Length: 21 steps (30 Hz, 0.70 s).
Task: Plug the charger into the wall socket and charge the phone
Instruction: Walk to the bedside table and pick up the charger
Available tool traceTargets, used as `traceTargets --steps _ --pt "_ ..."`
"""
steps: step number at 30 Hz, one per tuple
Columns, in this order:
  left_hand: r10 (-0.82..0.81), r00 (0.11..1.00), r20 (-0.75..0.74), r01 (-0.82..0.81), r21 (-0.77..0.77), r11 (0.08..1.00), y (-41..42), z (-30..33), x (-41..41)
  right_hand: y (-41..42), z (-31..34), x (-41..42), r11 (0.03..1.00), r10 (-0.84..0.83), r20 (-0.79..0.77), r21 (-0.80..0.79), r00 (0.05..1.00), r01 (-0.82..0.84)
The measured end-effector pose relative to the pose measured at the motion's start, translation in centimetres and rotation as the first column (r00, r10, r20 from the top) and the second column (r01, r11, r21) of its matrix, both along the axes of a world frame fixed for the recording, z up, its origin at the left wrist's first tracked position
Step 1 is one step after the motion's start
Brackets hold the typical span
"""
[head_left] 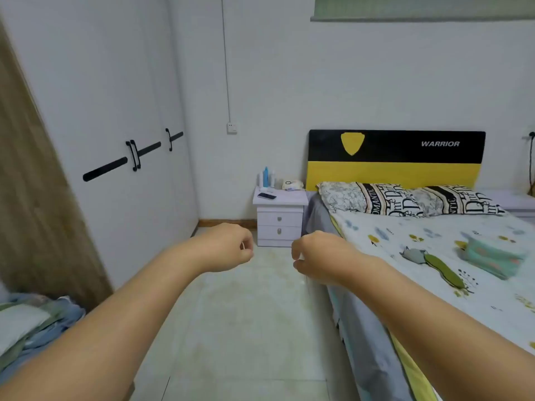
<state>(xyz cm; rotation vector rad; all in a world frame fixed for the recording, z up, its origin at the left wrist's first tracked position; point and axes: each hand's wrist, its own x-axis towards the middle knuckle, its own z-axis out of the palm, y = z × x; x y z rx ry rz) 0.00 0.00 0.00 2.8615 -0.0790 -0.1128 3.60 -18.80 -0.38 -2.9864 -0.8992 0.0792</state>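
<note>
Both my arms reach forward over the floor, far short of the nightstand. My left hand (231, 247) is curled shut, and a thin white loop that looks like the charger cable (243, 245) shows between its fingers. My right hand (315, 256) is also curled shut, with a small white piece of the charger (301, 257) peeking out; most of it is hidden. A white wall socket (231, 128) sits on the far wall above and left of the white nightstand (280, 224). The dark phone (267, 195) lies flat on the nightstand top.
A bed (434, 256) with a black and yellow headboard fills the right side. White wardrobe doors (115, 140) line the left. Several bottles (266, 177) stand at the back of the nightstand. Bedding is piled at the lower left (34, 322). Tiled floor (246, 314) runs ahead.
</note>
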Motion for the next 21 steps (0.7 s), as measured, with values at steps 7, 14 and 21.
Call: traceTargets --steps 7,14,21 --pt "-0.007 0.999 0.048 0.007 0.006 1.000 4.2 0.8 6.8 3.9 0.7 6.8 0.999 -0.029 0.056 -0.014 0.998 0.030" --pt "-0.023 0.998 0.062 0.024 -0.008 1.000 7.1 0.9 13.0 6.7 0.6 12.9 0.999 -0.043 0.091 0.013 0.995 0.042" --pt "0.003 0.998 0.058 -0.003 0.003 1.000 8.5 0.4 20.0 7.8 0.0 20.7 0.999 -0.028 0.084 0.042 0.996 0.025"
